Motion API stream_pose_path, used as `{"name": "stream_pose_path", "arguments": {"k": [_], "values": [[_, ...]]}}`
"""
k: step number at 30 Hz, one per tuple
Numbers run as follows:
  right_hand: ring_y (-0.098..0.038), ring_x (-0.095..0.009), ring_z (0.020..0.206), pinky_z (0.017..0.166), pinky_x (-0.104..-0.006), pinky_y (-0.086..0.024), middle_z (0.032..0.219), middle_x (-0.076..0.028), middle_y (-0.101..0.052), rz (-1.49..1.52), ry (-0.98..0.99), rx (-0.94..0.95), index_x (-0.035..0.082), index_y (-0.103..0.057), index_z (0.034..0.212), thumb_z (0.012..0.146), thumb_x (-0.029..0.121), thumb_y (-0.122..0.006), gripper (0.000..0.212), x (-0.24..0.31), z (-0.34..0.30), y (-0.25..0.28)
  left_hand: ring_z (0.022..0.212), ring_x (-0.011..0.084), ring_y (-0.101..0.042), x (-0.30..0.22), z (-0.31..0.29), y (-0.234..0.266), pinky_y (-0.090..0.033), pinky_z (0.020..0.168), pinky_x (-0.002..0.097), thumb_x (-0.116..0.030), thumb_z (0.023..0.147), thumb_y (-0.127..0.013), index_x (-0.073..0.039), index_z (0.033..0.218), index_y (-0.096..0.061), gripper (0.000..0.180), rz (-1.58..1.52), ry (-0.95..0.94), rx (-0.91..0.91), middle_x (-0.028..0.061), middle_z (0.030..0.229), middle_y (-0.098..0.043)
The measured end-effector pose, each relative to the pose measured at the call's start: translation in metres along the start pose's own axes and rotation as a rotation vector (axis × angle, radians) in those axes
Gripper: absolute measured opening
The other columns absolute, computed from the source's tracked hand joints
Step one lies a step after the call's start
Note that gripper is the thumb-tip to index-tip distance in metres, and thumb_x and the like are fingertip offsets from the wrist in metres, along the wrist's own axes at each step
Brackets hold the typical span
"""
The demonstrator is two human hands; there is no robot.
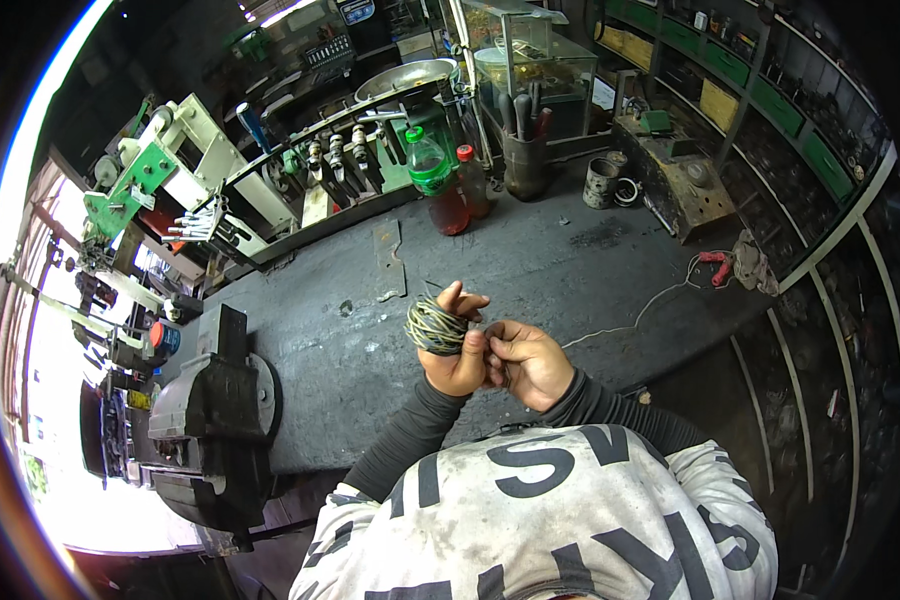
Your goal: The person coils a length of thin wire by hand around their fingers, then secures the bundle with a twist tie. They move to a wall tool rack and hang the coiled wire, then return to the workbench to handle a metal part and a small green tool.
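Observation:
Loops of yellowish and dark thin wire form a coil [436, 326] around my left hand [456, 366], over its fingers, with the thumb raised in front. Against it, my right hand [530, 362] is closed, its fingertips pinched together next to the left thumb. A thin pale length of wire [625, 328] comes out from behind my right hand and runs over the dark bench to the right. It reaches a red piece [715, 266], perhaps a clip or plug, lying by a crumpled rag [752, 268]. The exact pinch point between the fingers is hidden.
A large bench vise [215, 400] stands at the left edge of the bench [320, 330]. Toward the back are a green-capped bottle [440, 185], a red-capped bottle [473, 180], a tool holder [525, 165], a stained mug [602, 185] and a flat metal strip [390, 260].

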State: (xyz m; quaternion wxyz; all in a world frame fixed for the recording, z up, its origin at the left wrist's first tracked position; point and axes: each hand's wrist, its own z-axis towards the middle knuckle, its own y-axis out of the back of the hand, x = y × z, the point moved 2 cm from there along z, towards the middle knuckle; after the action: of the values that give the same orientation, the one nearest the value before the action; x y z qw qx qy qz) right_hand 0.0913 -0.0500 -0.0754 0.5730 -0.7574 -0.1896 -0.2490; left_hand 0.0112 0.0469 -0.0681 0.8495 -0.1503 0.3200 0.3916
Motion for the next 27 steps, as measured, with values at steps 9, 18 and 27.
{"name": "stream_pose_path", "arguments": {"k": [9, 18, 27], "values": [[-0.033, -0.005, 0.052, 0.051, -0.0219, -0.032, 0.069, 0.004, -0.044, -0.107, 0.082, 0.153, 0.005, -0.054, 0.092, 0.094, 0.013, -0.05, 0.008, 0.025, -0.005, 0.014, 0.083, 0.0137, -0.062, -0.011, 0.017, 0.014, -0.049, 0.076, 0.0275, 0.003, 0.085, -0.057, 0.004, 0.116, -0.05, 0.032, 0.061, 0.306, 0.312, 0.0097, 0.092, -0.067], [-0.06, -0.018, 0.063, 0.053, -0.0296, -0.047, 0.074, -0.007, -0.058, -1.258, 0.906, -0.117, 0.002, -0.06, 0.094, 0.085, 0.004, -0.062, 0.009, 0.039, -0.016, -0.005, 0.078, 0.0111, -0.058, -0.004, 0.015, 0.006, -0.048, 0.072, 0.0255, 0.005, 0.084, -0.059, 0.004, 0.108, -0.053, 0.025, -0.047, 0.386, 0.183, 0.0063, 0.085, -0.064], [-0.062, -0.026, 0.064, 0.051, -0.0327, -0.049, 0.079, -0.01, -0.06, -1.584, 1.29, -0.218, 0.001, -0.061, 0.092, 0.076, 0.0, -0.064, 0.017, 0.044, -0.01, -0.017, 0.07, 0.0195, -0.059, -0.013, 0.008, -0.006, -0.047, 0.065, 0.0293, 0.008, 0.076, -0.061, 0.005, 0.123, -0.052, 0.048, 0.508, -0.05, 0.022, 0.0095, 0.081, -0.062]]}}
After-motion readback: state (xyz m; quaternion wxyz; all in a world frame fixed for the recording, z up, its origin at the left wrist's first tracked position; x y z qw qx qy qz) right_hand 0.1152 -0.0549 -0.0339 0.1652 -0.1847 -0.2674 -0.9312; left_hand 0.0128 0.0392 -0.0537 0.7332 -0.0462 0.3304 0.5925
